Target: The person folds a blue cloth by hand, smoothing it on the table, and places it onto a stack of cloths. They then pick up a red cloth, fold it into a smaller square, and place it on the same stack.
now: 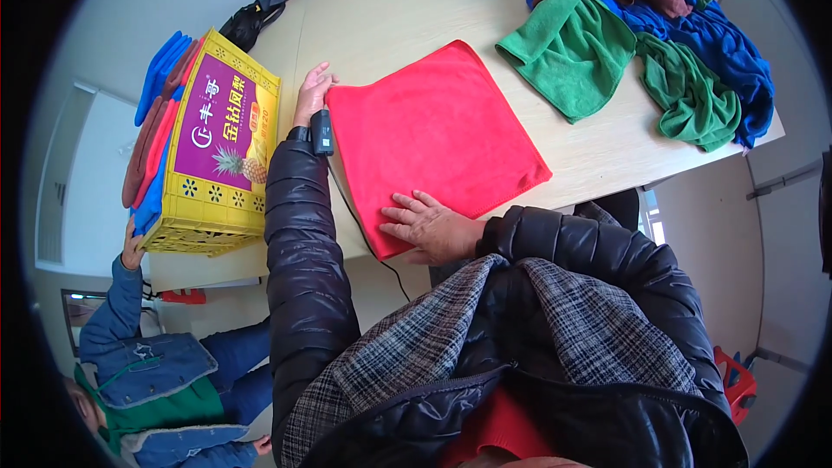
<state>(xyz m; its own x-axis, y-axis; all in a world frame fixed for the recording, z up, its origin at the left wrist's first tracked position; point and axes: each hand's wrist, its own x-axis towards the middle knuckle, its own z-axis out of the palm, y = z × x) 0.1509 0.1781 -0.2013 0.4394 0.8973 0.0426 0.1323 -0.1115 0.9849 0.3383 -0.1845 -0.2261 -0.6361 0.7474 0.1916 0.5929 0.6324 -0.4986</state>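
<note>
A red towel (438,134) lies flat on the table as a neat square, set at a slant to the table's edge. At its far left corner is my left hand (312,93), with fingers apart, touching or just beside the cloth's edge; the exact contact is hard to see. My right hand (433,227) rests palm down near the towel's closest corner, its fingers spread on the fabric. Neither hand shows a grip on the cloth. A small black device (321,133) is strapped at my left wrist, and a thin dark cable runs down from there.
Left of my arm stands a yellow plastic crate (186,186) with blue, red and brown folded towels (156,134) beyond it. A co-worker's hand (132,247) touches them. Crumpled green towels (572,52) and blue ones (724,48) heap at right. A black bag (247,24) lies behind.
</note>
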